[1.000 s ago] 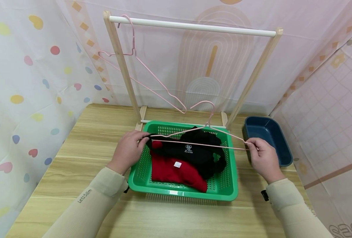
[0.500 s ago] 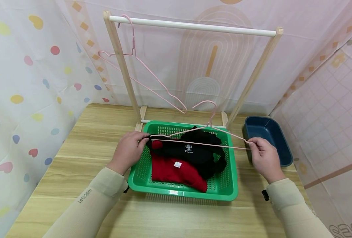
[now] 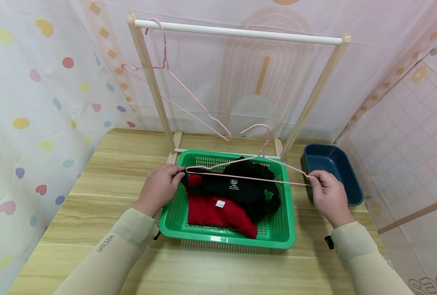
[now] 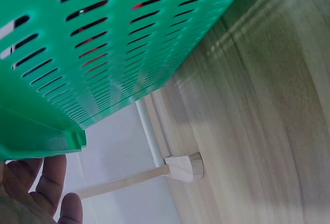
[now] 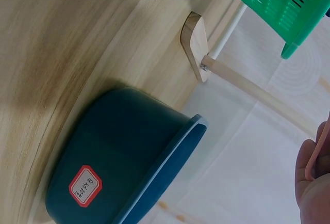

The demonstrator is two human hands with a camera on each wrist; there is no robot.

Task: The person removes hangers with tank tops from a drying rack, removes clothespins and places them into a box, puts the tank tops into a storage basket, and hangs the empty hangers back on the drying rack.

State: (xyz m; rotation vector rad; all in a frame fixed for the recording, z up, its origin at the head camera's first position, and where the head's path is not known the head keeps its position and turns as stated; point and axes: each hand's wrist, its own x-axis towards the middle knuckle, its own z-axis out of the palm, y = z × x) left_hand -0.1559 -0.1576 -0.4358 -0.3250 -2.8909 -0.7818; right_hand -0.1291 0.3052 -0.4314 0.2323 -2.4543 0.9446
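A pink clothes hanger (image 3: 237, 176) spans the space over a green basket (image 3: 203, 237), its hook pointing up and away. My right hand (image 3: 327, 192) pinches the hanger's right end; the right wrist view shows the pink hanger end (image 5: 315, 159) between thumb and fingers. My left hand (image 3: 161, 184) pinches a thin black edge of a black garment (image 3: 237, 192) with white print, right beside the hanger's left end. The rest of that garment lies in the basket on a red garment (image 3: 215, 211) with a white tag. In the left wrist view, fingers (image 4: 51, 182) show below the basket rim.
Behind the basket stands a wooden rack with a white rail (image 3: 240, 32). A second pink hanger (image 3: 189, 92) hangs at its left end. A dark blue tub (image 3: 355, 188) sits on the wooden table (image 3: 104, 184) at the right, close to my right hand.
The pink hanger has shifted slightly right, and its left end now shows more fully beside the black cloth. Both hands stay almost in place.
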